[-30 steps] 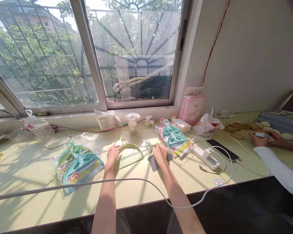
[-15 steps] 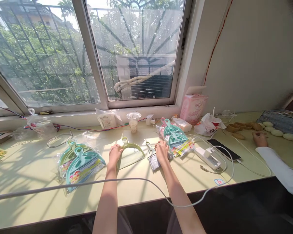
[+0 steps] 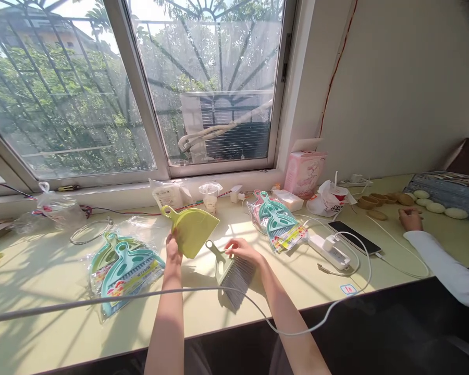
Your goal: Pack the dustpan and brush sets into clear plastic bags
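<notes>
My left hand (image 3: 174,251) grips a yellow-green dustpan (image 3: 195,232) by its left edge. The dustpan is raised off the table and tilted, its ring handle pointing up and left. In my right hand (image 3: 244,251) is a small hand brush (image 3: 236,281) with grey bristles and a pale green handle, which points up and left. The brush is just right of and nearer than the dustpan; its far side is partly covered by my fingers. To the left lie bagged teal and green dustpan-and-brush sets (image 3: 128,265), and more bagged sets (image 3: 275,219) lie beyond my right hand.
A white cable (image 3: 312,332) loops across in front of my forearms. A power strip (image 3: 328,251) and a phone (image 3: 354,237) lie to the right. A plastic cup (image 3: 210,197) stands by the window. At far right another person's hand (image 3: 410,219) is near wooden bowls (image 3: 367,202).
The dustpan has been lifted from the table and turned upward by my left hand. My right hand has brought the brush left and closer, turning it.
</notes>
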`<state>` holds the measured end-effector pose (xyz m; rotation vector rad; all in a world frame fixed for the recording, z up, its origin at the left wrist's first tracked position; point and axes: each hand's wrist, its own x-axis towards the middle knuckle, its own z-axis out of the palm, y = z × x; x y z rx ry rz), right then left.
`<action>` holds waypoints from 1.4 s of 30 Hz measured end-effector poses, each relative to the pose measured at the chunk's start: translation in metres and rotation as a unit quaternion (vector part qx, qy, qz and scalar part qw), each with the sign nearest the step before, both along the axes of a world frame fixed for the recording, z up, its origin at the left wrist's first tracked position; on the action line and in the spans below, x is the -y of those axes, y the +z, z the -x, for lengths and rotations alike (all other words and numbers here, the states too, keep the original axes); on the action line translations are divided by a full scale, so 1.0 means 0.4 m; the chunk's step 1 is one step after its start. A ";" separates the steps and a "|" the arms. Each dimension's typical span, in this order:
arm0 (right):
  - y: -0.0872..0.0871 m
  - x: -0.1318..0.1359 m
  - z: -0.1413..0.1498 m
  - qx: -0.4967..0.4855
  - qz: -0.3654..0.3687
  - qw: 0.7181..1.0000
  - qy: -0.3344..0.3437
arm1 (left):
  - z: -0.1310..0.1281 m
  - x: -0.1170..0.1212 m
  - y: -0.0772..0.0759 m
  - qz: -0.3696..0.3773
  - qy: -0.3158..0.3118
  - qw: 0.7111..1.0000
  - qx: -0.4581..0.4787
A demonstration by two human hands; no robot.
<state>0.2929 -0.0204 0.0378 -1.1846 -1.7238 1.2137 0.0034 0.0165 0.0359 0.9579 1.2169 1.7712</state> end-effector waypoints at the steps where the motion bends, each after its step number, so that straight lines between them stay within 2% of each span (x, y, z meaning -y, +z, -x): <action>1: 0.006 0.004 0.008 -0.043 0.009 0.999 0.016 | -0.008 0.000 0.000 0.015 0.002 1.000 0.010; 3: 0.015 0.007 0.019 -0.103 -0.010 0.995 -0.008 | -0.033 0.004 0.001 0.042 -0.024 0.999 0.024; 5: 0.016 0.003 0.025 -0.134 -0.057 0.985 -0.088 | -0.073 0.014 0.004 0.046 -0.100 0.994 -0.001; 8: 0.004 -0.004 0.024 -0.143 -0.148 0.951 -0.231 | -0.146 0.031 0.008 0.019 -0.234 0.969 -0.083; 11: -0.015 -0.003 0.022 -0.072 -0.222 0.914 -0.333 | -0.207 0.042 0.009 0.000 -0.315 0.938 -0.148; 14: -0.024 -0.005 0.017 0.016 -0.251 0.883 -0.395 | -0.236 0.044 0.003 0.000 -0.315 0.936 -0.155; 16: -0.023 -0.014 0.010 0.008 -0.236 0.892 -0.386 | -0.240 0.043 0.000 -0.007 -0.294 0.945 -0.145; 19: -0.020 -0.031 -0.005 -0.051 -0.162 0.939 -0.298 | -0.241 0.040 -0.004 -0.009 -0.271 0.951 -0.148; 21: -0.020 -0.039 -0.013 -0.064 -0.117 0.951 -0.278 | -0.244 0.038 -0.008 -0.002 -0.254 0.954 -0.160; 25: -0.025 -0.038 -0.007 -0.055 -0.102 0.937 -0.329 | -0.254 0.032 -0.021 -0.003 -0.222 0.958 -0.179; 32: -0.042 -0.026 0.019 -0.026 -0.116 0.922 -0.368 | -0.246 0.022 -0.048 -0.010 -0.227 0.956 -0.185; 38: -0.055 -0.038 0.017 -0.036 -0.108 0.929 -0.352 | -0.239 0.009 -0.048 0.006 -0.241 0.956 -0.167; 42: -0.049 -0.051 0.008 -0.103 -0.137 0.937 -0.306 | -0.209 0.029 -0.040 0.041 -0.310 0.939 -0.144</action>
